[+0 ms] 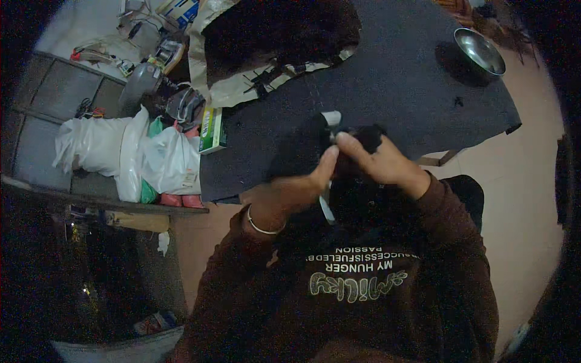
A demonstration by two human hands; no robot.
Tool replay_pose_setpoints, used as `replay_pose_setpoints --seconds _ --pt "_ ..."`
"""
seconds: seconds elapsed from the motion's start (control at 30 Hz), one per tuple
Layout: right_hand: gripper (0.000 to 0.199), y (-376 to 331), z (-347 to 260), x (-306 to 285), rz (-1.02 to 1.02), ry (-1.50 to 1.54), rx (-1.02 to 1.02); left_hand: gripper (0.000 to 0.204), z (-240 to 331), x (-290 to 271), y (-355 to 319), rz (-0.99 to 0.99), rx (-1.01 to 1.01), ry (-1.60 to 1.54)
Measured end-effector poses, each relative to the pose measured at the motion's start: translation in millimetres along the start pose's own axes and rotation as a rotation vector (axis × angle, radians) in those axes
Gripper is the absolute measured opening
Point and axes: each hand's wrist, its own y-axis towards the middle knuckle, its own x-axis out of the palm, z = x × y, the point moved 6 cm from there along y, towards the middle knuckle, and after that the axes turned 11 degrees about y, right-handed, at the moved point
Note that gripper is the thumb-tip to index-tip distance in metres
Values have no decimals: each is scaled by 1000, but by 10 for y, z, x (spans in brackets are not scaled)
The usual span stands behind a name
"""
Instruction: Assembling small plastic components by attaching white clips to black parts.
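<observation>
Both my hands meet above the near edge of the dark-covered table. A narrow white strip (327,209) runs between them; its pale upper end (331,118) sticks up past my fingertips. My left hand (318,176), with a bangle at the wrist, is closed, thumb and fingers pinching at the strip. Curled round a soft black bundle (367,137) is my right hand (390,162), its thumb pressed toward the left fingertips. The bundle's kind is too dark to make out, and most of the left fingers are in shadow.
A large dark fibrous mass (278,36) lies on pale sheeting at the back. A metal bowl (480,52) rests at the far right of the table (411,78). Leftward are a green-and-white box (213,130), white plastic bags (169,158) and a grey shelf (42,145).
</observation>
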Motion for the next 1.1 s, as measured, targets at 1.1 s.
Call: replay_pose_setpoints --seconds 1.1 --pt "43 -57 -22 129 -181 -55 22 20 55 723 -567 -388 934 801"
